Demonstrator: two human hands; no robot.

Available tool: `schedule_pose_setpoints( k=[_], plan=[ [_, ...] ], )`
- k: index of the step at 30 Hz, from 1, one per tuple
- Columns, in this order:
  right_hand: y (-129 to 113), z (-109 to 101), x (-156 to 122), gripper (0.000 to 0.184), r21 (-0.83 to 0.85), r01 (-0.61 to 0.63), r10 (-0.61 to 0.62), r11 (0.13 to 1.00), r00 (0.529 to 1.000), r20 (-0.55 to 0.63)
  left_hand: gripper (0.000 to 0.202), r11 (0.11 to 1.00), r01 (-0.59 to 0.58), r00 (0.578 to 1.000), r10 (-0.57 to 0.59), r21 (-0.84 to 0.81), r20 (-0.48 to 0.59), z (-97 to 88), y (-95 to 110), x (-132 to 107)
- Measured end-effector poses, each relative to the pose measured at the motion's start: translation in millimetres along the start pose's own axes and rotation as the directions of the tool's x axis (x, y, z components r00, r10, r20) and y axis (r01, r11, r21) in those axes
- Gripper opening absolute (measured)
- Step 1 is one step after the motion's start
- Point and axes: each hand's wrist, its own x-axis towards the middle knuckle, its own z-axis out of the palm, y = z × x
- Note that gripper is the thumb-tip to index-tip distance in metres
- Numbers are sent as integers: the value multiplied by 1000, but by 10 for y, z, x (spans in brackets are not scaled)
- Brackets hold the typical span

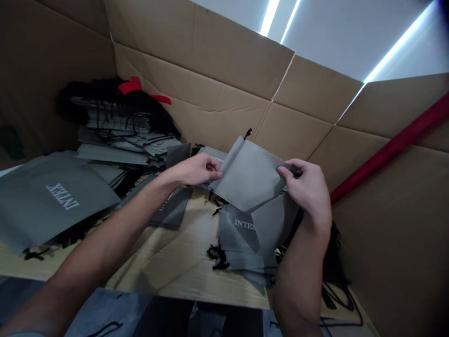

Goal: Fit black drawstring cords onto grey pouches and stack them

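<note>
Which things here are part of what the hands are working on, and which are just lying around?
In hand: grey pouch, pinched by left hand and right hand; pile of pouches under it.
Lying about: large grey bag at left; back stack of bags; red scrap on it; red bar; cardboard walls.

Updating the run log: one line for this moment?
left hand grips grey pouch | right hand grips it too | pouch pile beneath

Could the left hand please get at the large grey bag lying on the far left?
Likely yes, once freed: the left hand holds the small bag, but the large bag lies uncovered beside that forearm.
</note>
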Motion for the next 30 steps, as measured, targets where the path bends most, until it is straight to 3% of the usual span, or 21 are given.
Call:
schedule_pose_setpoints(
  k=[3, 7, 11, 14, 19, 26, 30],
  plan=[
    [-57, 165, 34, 28, -26, 8, -6, 1000, 997, 74, 26, 990, 68, 997, -61, 127, -56, -149, -26, -75],
    [-227, 569, 31, 43, -58, 28, -13, 998, 971, 238, 16, 927, 228, 970, -190, 297, -152, -355, -161, -263],
    [-560, 1153, -41, 55, -119, 78, -21, 990, 909, 416, 7, 792, 411, 909, -318, 452, -269, -526, -378, -545],
    [-868, 1631, -93, 60, -194, 130, -5, 972, 841, 540, 14, 667, 519, 855, -409, 536, -319, -594, -555, -737],
    [-1266, 2258, -181, 47, -283, 211, 21, 936, 768, 640, 30, 524, 619, 771, -546, 586, -327, -615, -780, -865],
    [-1400, 2659, -347, 43, -325, 273, 47, 906, 696, 716, 37, 488, 662, 723, -616, 569, -313, -648, -959, -932],
    [-1406, 2730, -419, 43, -323, 307, 41, 895, 665, 746, 38, 582, 635, 767, -551, 508, -327, -601, -1078, -1000]
  ],
)
